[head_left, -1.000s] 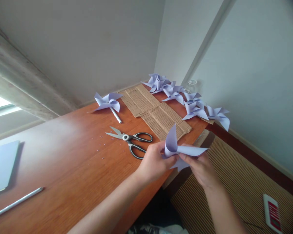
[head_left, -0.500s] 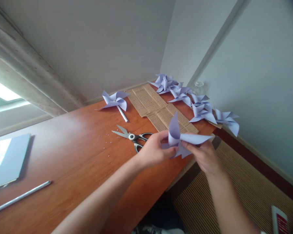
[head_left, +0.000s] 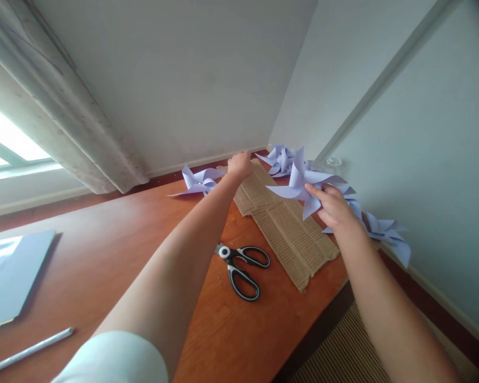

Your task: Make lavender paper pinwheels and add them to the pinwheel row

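My left hand (head_left: pixel 240 165) reaches to the far end of a flat brown cardboard strip (head_left: pixel 289 234). Its fingers curl downward, and their tips are hidden behind the hand. In my right hand (head_left: pixel 333 205), a pale purple paper pinwheel (head_left: pixel 299 183) is pinched between thumb and fingers, with no stick visible on it. Left of the cardboard lies another pinwheel (head_left: pixel 197 181), its stick mostly covered by my left forearm. Scissors (head_left: pixel 243 266) with black and grey handles rest on the table, their blades largely hidden by the same forearm.
Several more purple pinwheels (head_left: pixel 279 158) lie along the table's right side, one pinwheel (head_left: pixel 389 234) overhanging the edge. On the left are a grey-blue folder (head_left: pixel 27 276) and a silvery stick (head_left: pixel 30 351). Walls and a curtain (head_left: pixel 83 117) bound the wooden table (head_left: pixel 231 335).
My left hand has let go of the pinwheel and moved forward to the cardboard's far end. My right hand now holds the pinwheel alone, further forward. The view has shifted.
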`<action>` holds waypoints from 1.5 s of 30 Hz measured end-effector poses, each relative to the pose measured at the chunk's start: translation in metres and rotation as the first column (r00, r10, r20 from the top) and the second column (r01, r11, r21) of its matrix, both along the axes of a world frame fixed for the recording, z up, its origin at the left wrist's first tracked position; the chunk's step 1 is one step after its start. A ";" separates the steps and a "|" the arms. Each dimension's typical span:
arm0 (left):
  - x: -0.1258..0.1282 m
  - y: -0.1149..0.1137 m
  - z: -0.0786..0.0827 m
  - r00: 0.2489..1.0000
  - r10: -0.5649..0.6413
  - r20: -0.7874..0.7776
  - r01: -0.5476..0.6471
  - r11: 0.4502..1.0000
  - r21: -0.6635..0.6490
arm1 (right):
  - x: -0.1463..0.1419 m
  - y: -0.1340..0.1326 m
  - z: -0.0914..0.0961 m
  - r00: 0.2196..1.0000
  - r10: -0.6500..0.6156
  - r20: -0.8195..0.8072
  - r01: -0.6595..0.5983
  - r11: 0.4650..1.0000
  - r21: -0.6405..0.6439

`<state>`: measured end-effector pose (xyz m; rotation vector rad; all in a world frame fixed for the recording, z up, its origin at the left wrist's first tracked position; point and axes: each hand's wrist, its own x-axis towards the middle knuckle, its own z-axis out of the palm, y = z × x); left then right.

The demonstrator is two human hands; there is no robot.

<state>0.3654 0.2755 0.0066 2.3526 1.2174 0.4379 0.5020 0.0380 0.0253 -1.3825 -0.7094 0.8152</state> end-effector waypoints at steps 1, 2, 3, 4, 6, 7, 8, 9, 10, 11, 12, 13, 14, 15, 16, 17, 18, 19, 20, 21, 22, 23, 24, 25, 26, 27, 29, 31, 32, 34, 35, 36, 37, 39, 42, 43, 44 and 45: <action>0.003 0.005 -0.004 1.000 0.006 -0.021 -0.006 1.000 0.002 | 0.002 0.006 0.000 1.000 0.013 0.007 -0.013 1.000 -0.005; 0.006 0.009 -0.008 0.999 0.007 -0.037 -0.007 1.000 0.003 | 0.005 0.012 0.001 1.000 0.021 0.010 -0.020 1.000 -0.009; 0.007 0.012 -0.011 0.999 0.003 -0.046 -0.003 1.000 0.007 | 0.007 0.019 0.002 1.000 0.024 0.011 -0.024 1.000 -0.010; 0.008 0.014 -0.015 0.999 -0.003 -0.048 0.004 1.000 0.012 | 0.010 0.026 0.002 1.000 0.027 0.010 -0.027 1.000 -0.011; 0.009 0.019 -0.021 0.999 -0.018 -0.035 0.019 0.999 0.028 | 0.015 0.044 0.003 0.999 0.039 0.004 -0.039 0.999 -0.017; 0.008 0.020 -0.024 0.999 -0.022 -0.024 0.023 0.999 0.035 | 0.017 0.054 0.002 0.999 0.046 -0.002 -0.046 0.999 -0.021; 0.007 0.022 -0.026 1.000 -0.023 -0.012 0.024 0.999 0.040 | 0.018 0.065 0.001 0.998 0.055 -0.008 -0.055 0.998 -0.024; 0.006 0.024 -0.029 1.000 -0.021 0.000 0.021 0.999 0.041 | 0.019 0.076 -0.001 0.998 0.061 -0.014 -0.061 0.998 -0.029; 0.005 0.026 -0.031 1.000 -0.018 0.009 0.017 0.999 0.039 | 0.019 0.087 -0.003 0.998 0.067 -0.020 -0.068 0.997 -0.033; 0.004 0.028 -0.033 1.000 -0.013 0.016 0.012 0.999 0.034 | 0.019 0.098 -0.006 0.996 0.079 -0.027 -0.080 0.996 -0.040; 0.004 0.030 -0.034 1.000 -0.006 0.020 0.005 1.000 0.026 | 0.018 0.109 -0.009 0.995 0.094 -0.033 -0.095 0.994 -0.050; 0.005 0.032 -0.035 1.000 0.003 0.020 -0.004 1.000 0.016 | 0.017 0.119 -0.012 0.993 0.112 -0.040 -0.114 0.992 -0.061; 0.005 0.034 -0.036 1.000 0.014 0.017 -0.014 1.000 0.005 | 0.016 0.129 -0.015 0.991 0.127 -0.045 -0.130 0.989 -0.073; 0.006 0.035 -0.036 1.000 0.025 0.011 -0.025 1.000 -0.008 | 0.014 0.138 -0.017 0.989 0.138 -0.049 -0.142 0.987 -0.082; 0.008 0.036 -0.036 0.999 0.035 0.004 -0.035 0.999 -0.020 | 0.014 0.146 -0.020 0.988 0.143 -0.052 -0.148 0.985 -0.089; 0.009 0.037 -0.036 0.999 0.045 -0.003 -0.045 0.998 -0.031 | 0.013 0.154 -0.022 0.988 0.144 -0.053 -0.149 0.984 -0.096; 0.010 0.037 -0.036 0.998 0.054 -0.008 -0.055 0.998 -0.040 | 0.013 0.161 -0.024 0.988 0.143 -0.054 -0.148 0.983 -0.105; 0.011 0.037 -0.037 0.998 0.063 -0.010 -0.064 0.997 -0.045 | 0.013 0.167 -0.025 0.989 0.138 -0.054 -0.143 0.983 -0.116; 0.012 0.036 -0.037 0.997 0.072 -0.006 -0.072 0.996 -0.046 | 0.014 0.172 -0.027 0.990 0.131 -0.054 -0.137 0.982 -0.129; 0.013 0.036 -0.038 0.997 0.081 0.002 -0.081 0.996 -0.043 | 0.015 0.177 -0.028 0.991 0.122 -0.055 -0.129 0.981 -0.144; 0.013 0.035 -0.039 0.996 0.089 0.012 -0.088 0.995 -0.039 | 0.016 0.182 -0.030 0.992 0.113 -0.055 -0.120 0.980 -0.160; 0.013 0.035 -0.040 0.995 0.094 0.024 -0.094 0.995 -0.033 | 0.017 0.185 -0.031 0.993 0.104 -0.056 -0.112 0.978 -0.177; 0.013 0.035 -0.041 0.995 0.098 0.036 -0.097 0.995 -0.027 | 0.018 0.189 -0.032 0.994 0.095 -0.058 -0.104 0.976 -0.193; 0.012 0.034 -0.042 0.994 0.100 0.047 -0.099 0.995 -0.022 | 0.018 0.192 -0.033 0.994 0.087 -0.060 -0.098 0.973 -0.208; 0.012 0.034 -0.043 0.993 0.102 0.057 -0.101 0.995 -0.017 | 0.019 0.194 -0.033 0.995 0.081 -0.063 -0.093 0.971 -0.221; 0.011 0.033 -0.044 0.993 0.103 0.065 -0.103 0.995 -0.013 | 0.019 0.197 -0.033 0.995 0.077 -0.067 -0.091 0.968 -0.232; 0.009 0.032 -0.044 0.991 0.112 0.075 -0.112 0.994 -0.006 | 0.018 0.202 -0.033 0.994 0.073 -0.078 -0.090 0.964 -0.249; 0.009 0.031 -0.044 0.989 0.130 0.070 -0.130 0.992 -0.003 | 0.017 0.205 -0.031 0.993 0.073 -0.090 -0.094 0.962 -0.257; 0.009 0.030 -0.044 0.988 0.137 0.066 -0.138 0.990 -0.002 | 0.017 0.207 -0.030 0.993 0.072 -0.096 -0.094 0.961 -0.258; 0.009 0.029 -0.044 0.988 0.144 0.059 -0.144 0.990 0.001 | 0.016 0.210 -0.028 0.992 0.065 -0.106 -0.091 0.960 -0.264; 0.010 0.029 -0.044 0.988 0.144 0.057 -0.145 0.989 0.000 | 0.016 0.211 -0.027 0.992 0.059 -0.110 -0.087 0.959 -0.271; 0.010 0.029 -0.044 0.988 0.145 0.056 -0.145 0.989 -0.003 | 0.015 0.212 -0.027 0.992 0.052 -0.113 -0.083 0.956 -0.282; 0.011 0.030 -0.045 0.988 0.146 0.055 -0.146 0.989 -0.009 | 0.015 0.213 -0.027 0.992 0.044 -0.115 -0.077 0.952 -0.296; 0.012 0.032 -0.045 0.987 0.153 0.056 -0.152 0.988 -0.020 | 0.015 0.214 -0.028 0.993 0.027 -0.114 -0.063 0.944 -0.324; 0.013 0.036 -0.047 0.986 0.154 0.065 -0.153 0.988 -0.030 | 0.014 0.215 -0.029 0.994 0.011 -0.108 -0.048 0.935 -0.350; 0.013 0.037 -0.047 0.986 0.155 0.068 -0.153 0.988 -0.032 | 0.014 0.215 -0.029 0.994 0.012 -0.107 -0.050 0.933 -0.355; 0.013 0.038 -0.048 0.985 0.155 0.073 -0.153 0.988 -0.032 | 0.013 0.215 -0.029 0.994 0.017 -0.106 -0.054 0.932 -0.359; 0.013 0.038 -0.048 0.985 0.156 0.079 -0.154 0.988 -0.032 | 0.013 0.215 -0.029 0.994 0.025 -0.106 -0.062 0.930 -0.362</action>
